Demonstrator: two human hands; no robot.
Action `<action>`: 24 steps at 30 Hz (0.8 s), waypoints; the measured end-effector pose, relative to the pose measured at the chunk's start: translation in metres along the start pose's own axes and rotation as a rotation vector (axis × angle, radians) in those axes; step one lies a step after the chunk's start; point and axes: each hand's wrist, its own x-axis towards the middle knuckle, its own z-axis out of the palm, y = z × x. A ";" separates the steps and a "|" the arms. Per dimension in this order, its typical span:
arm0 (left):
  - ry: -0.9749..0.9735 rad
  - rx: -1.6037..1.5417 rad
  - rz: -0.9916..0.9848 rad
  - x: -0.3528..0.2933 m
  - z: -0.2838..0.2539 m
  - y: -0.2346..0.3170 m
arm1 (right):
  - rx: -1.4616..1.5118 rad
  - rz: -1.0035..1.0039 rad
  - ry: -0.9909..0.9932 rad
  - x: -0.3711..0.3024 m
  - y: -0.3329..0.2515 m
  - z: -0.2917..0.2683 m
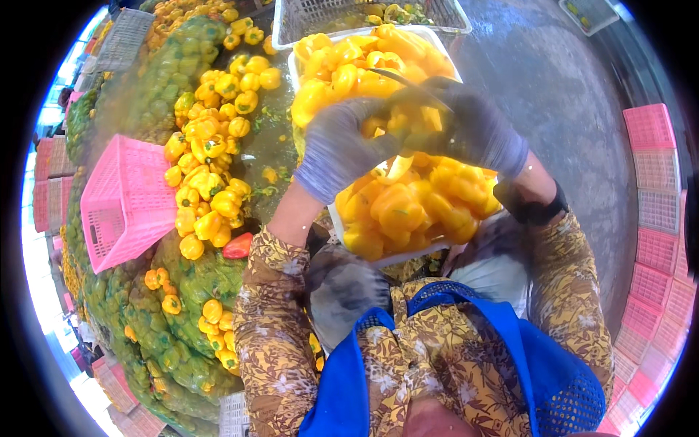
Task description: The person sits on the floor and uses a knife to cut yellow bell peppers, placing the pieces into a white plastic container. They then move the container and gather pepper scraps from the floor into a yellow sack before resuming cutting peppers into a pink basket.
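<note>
My gloved left hand (348,142) and gloved right hand (477,124) meet over a white crate (294,71) heaped with yellow bell peppers (400,207). Both hands are closed, their fingers dark and smeared by motion. Between them is a yellow bell pepper (424,116), partly covered by the fingers; my left hand curls round its near side. From my right hand a thin, dark, blade-like strip (393,76) points left across the heap; its kind is too blurred to tell. A pale yellow piece (399,169) shows just below the fingers.
Left of me, loose yellow peppers (207,146) lie beside green net sacks (153,328) and a tilted pink crate (127,204). One red pepper (237,246) lies near my left sleeve. Another white crate (371,33) stands beyond the heap. Stacked pink crates (650,258) line the far right.
</note>
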 end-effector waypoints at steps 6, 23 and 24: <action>-0.114 -0.365 -0.198 0.004 0.001 -0.007 | -0.086 0.009 -0.028 0.001 0.008 0.000; -0.129 -0.322 -0.198 0.003 -0.001 -0.009 | 0.277 0.361 0.118 0.010 -0.009 0.012; -0.124 -0.266 -0.189 0.005 -0.001 -0.004 | 0.122 0.259 0.111 0.009 -0.004 0.012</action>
